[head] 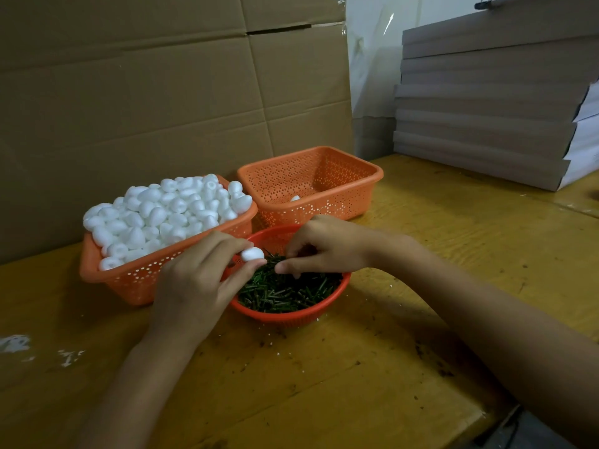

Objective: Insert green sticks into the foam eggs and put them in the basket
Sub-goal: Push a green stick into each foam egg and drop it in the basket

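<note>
My left hand [197, 280] pinches a white foam egg [252, 254] between thumb and fingers, just over the left rim of the round red bowl [291, 315]. The bowl is full of short green sticks [288, 291]. My right hand [319, 246] reaches into that pile with its fingertips curled down on the sticks; whether it grips one I cannot tell. An orange basket [129, 280] heaped with foam eggs [162, 212] stands at the left. A second orange basket [324, 176] behind the bowl holds one egg [295, 198].
Big cardboard sheets [146, 92] stand behind the baskets. A stack of flat grey boxes [492, 105] fills the back right of the yellow wooden table [324, 384]. White foam crumbs [14, 343] lie near the table's left edge.
</note>
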Available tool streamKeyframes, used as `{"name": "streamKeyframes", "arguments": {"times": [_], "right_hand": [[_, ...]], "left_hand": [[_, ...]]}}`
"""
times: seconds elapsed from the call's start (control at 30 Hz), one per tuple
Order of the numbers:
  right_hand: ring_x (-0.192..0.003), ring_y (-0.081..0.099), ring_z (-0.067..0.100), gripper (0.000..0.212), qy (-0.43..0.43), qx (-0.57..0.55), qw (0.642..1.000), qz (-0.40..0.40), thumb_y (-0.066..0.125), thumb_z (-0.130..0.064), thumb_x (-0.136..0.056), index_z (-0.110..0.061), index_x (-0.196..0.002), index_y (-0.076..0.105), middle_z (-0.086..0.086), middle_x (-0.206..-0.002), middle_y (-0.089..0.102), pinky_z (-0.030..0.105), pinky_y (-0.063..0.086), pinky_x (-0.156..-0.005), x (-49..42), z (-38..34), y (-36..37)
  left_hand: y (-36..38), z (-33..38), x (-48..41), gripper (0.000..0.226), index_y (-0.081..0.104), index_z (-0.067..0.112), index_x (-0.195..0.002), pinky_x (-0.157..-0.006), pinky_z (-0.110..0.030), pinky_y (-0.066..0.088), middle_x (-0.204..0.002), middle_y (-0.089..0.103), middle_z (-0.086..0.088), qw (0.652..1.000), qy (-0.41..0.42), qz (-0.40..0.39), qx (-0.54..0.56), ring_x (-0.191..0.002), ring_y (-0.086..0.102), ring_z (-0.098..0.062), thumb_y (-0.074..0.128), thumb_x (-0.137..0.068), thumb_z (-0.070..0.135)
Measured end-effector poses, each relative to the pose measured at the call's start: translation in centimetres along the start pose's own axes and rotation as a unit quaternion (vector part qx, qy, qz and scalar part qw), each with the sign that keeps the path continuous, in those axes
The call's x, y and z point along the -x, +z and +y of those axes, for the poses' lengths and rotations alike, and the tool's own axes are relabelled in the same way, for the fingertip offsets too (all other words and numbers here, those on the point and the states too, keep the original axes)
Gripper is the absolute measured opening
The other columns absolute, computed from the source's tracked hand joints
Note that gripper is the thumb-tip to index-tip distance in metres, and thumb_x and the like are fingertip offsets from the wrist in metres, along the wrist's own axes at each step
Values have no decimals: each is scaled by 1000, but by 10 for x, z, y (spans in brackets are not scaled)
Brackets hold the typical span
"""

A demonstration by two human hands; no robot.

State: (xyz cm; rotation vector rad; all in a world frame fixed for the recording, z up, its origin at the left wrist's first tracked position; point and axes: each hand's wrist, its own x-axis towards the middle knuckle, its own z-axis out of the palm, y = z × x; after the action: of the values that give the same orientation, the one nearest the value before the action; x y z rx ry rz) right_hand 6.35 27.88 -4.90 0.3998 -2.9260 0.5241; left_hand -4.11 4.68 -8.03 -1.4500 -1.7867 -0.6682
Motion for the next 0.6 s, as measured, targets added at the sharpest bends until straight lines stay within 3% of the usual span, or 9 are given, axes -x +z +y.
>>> {"name": "streamKeyframes", "arguments": {"times": [0.13,0.23,0.4,0.53,0.6], "right_hand": [[-68,67,15,54,13,-9,999,31,45,-51,-108,-20,-73,73,-1,-70,70,30,50,-67,0,-3,-1],[-73,65,13,51,-20,-24,996,83,45,-37,-112,-14,-75,71,-1,-76,70,27,48,-74,1,-3,-2],[-66,65,9,36,-32,-6,997,76,58,-32,-107,-13,-80,74,-5,-74,70,20,45,-64,-2,1,0],[-55,64,5,31,-45,-2,996,70,67,-34,-102,-14,-80,76,-6,-60,67,13,43,-61,-2,1,2],[-57,62,4,29,-49,11,996,79,71,-37,-99,-16,-80,78,-7,-62,68,13,40,-61,-2,0,3]], "left_hand": [[2,1,0,22,77,7,-106,-74,-9,37,-101,73,-5,1000,-3,9,-12,-80,51,-5,76,-97,26],[4,-1,1,18,76,6,-111,-82,-3,37,-105,71,-7,1000,9,23,-14,-86,38,1,76,-97,17],[5,-3,0,21,74,2,-115,-92,-12,42,-113,69,-11,999,23,43,-24,-96,61,-15,73,-94,2],[5,-3,-2,24,73,5,-118,-89,-13,42,-114,67,-10,999,22,45,-22,-92,52,-6,69,-94,1],[6,-3,-2,24,74,6,-117,-87,-16,43,-113,67,-9,998,22,44,-27,-90,56,-10,69,-95,-1]]}}
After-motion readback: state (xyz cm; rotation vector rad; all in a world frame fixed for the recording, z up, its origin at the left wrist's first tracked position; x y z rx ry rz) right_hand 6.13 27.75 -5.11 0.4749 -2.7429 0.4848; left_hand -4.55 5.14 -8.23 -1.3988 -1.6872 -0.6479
